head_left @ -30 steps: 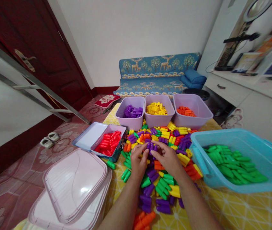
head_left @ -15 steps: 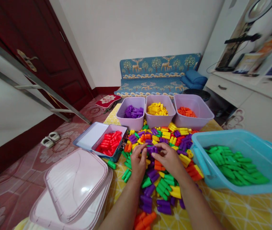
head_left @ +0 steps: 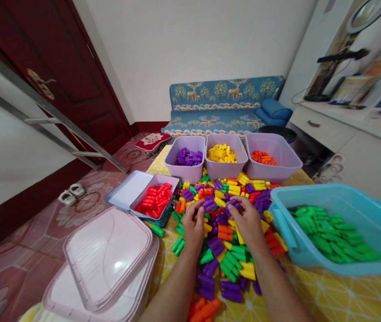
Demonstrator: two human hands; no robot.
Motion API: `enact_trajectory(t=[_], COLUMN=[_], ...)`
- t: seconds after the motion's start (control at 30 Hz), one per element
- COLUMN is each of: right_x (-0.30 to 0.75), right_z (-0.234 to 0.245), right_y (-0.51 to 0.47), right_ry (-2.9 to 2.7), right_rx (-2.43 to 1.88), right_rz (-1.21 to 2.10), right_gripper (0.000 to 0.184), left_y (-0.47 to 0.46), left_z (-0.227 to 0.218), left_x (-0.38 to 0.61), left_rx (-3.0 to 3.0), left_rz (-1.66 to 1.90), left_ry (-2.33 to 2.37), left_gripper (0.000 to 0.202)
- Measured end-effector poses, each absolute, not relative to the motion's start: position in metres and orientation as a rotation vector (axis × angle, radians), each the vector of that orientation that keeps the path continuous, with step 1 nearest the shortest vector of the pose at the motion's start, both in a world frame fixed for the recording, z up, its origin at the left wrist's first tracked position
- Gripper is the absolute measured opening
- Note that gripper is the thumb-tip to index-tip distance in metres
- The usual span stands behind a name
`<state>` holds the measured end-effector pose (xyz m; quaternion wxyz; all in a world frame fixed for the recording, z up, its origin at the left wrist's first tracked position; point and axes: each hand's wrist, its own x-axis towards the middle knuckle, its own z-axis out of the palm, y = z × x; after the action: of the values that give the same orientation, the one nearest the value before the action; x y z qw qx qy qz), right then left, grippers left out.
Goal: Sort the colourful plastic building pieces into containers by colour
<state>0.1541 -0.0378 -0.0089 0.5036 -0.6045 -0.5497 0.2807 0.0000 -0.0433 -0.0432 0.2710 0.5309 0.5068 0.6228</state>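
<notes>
Purple plastic peg blocks are being gathered from the mixed, largely unsorted heap on the yellow tablecloth by the left hand and right hand, fingers curled around several, while the lilac tub of purple pieces is being only partly filled.

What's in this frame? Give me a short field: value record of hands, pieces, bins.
left hand: left hand resting on the mixed pile of coloured plastic pegs, fingers curled on purple ones
right hand: right hand on the same pile, fingers on purple pegs
far bins: three lilac plastic tubs holding purple, yellow, orange pegs
right bin: blue plastic basin with green pegs
left bin: small tray of red pegs
surface: yellow patterned tablecloth
</notes>
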Motion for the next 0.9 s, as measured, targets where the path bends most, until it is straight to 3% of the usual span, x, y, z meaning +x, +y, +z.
enact_trajectory(t=[0.17,0.3,0.53,0.9], right_x=[0.154,0.144,0.136,0.141], right_z=[0.002,0.005,-0.009,-0.021], right_y=[-0.043,-0.046,-0.042,-0.038], right_ry=[-1.731,-2.001,-1.95,-1.788], right_rx=[-1.626,-1.471,-1.523,-1.426], right_rz=[0.269,0.197,0.194,0.25], right_gripper=[0.043,0.051,0.025,0.022], left_y=[-0.045,-0.046,-0.042,0.006], left_z=[-0.038,-0.034,-0.028,0.001], left_x=[0.0,0.001,0.003,0.006], left_rx=[1.574,1.748,1.879,2.133], left_rz=[1.618,1.55,1.487,1.066], left_ry=[1.305,1.275,1.47,1.699], left_gripper=[0.025,0.024,0.04,0.049])
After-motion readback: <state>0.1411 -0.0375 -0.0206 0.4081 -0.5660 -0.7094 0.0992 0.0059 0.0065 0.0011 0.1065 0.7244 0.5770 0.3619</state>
